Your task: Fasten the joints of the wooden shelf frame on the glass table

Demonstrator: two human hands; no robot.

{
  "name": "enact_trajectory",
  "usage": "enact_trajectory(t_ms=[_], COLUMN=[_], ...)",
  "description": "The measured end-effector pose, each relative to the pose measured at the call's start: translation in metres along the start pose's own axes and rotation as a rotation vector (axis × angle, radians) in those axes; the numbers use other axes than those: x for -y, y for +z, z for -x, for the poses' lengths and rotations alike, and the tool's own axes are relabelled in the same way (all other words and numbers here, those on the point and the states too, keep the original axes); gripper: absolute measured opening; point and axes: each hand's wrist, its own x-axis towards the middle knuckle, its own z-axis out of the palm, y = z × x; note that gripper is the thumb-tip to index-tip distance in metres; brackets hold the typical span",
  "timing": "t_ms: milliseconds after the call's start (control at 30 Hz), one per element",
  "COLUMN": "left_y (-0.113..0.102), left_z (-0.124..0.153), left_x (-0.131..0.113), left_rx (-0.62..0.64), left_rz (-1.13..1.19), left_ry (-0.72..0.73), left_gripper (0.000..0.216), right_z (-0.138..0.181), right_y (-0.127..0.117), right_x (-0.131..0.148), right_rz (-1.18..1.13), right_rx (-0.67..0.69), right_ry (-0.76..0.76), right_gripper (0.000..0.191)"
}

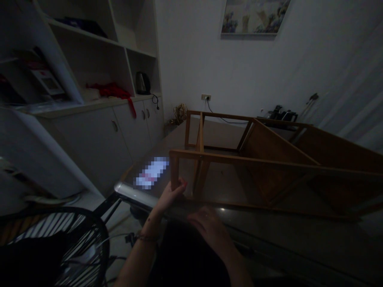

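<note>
One wooden shelf frame (pixel 239 159) lies on its side across the table (pixel 137 194), its long rails running off to the right. The left hand (pixel 172 193) is wrapped round the lower part of its near end post (pixel 174 171). The right hand (pixel 209 227) hangs by the table edge, fingers loosely bent, apparently holding nothing; its underside is hidden, and in this dim light I cannot tell whether it touches the edge.

The wood should handle as stiff and fairly bulky, light for its length at the slatted end but likely heavier toward the right, where the broad panels (pixel 275 147) sit. The end post looks like a sound place to take hold, slim enough for fingers to close round; the long near rail would suit a second hand and help resist twisting. The tabletop looks smooth, so the frame might slide easily, and the joints deserve gentle treatment.

Just left of the post lies a lit, blurred rectangle (pixel 152 172), perhaps a phone. Beyond are a white cabinet (pixel 89 131) with a kettle (pixel 143 83) and red cloth (pixel 113 91), and a wall socket (pixel 206 97) with a plugged-in cord.
</note>
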Motion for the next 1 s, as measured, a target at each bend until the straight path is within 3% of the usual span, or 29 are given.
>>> enact_trajectory(t_ms=[333,1000], left_y=[-0.0021,-0.0004], left_z=[-0.0009,0.0], left_x=[0.0028,0.0007], left_rx=[-0.025,-0.015], left_rz=[-0.048,-0.024], left_ry=[0.018,0.015], left_gripper=[0.04,0.041], right_z=[0.0028,0.0051], right_y=[-0.0037,-0.0063], right_x=[0.0032,0.0084], right_rz=[0.139,0.013], right_rx=[0.005,-0.059], right_ry=[-0.132,0.032], right_gripper=[0.029,0.015])
